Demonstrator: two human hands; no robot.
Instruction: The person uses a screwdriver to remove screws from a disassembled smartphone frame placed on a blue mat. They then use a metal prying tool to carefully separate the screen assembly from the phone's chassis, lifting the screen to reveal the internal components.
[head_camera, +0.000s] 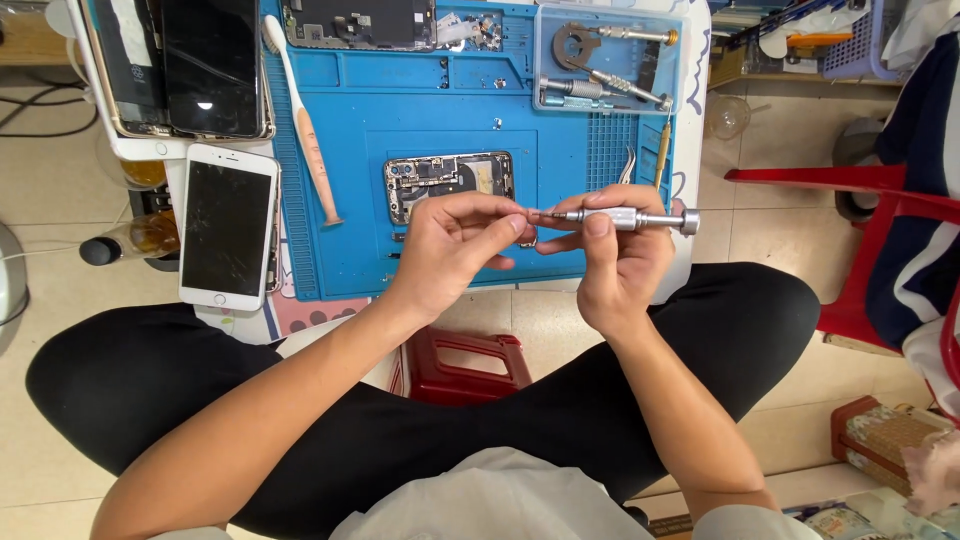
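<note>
Right now the right hand grips a slim silver metal screwdriver level above the blue silicone repair mat, while the left hand pinches its tip, just beside the opened smartphone chassis.

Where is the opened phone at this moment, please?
In the head view, the opened phone lies mid-mat, just beyond the left hand, left of the tweezers.

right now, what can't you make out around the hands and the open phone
- Head view: the screwdriver tip is too small to read, and the left hand fingertips cover whatever it meets.
- Head view: the opened phone has its lower edge behind the left hand; its parts are too small to tell apart.
- Head view: the right hand palm side is turned away.
</note>
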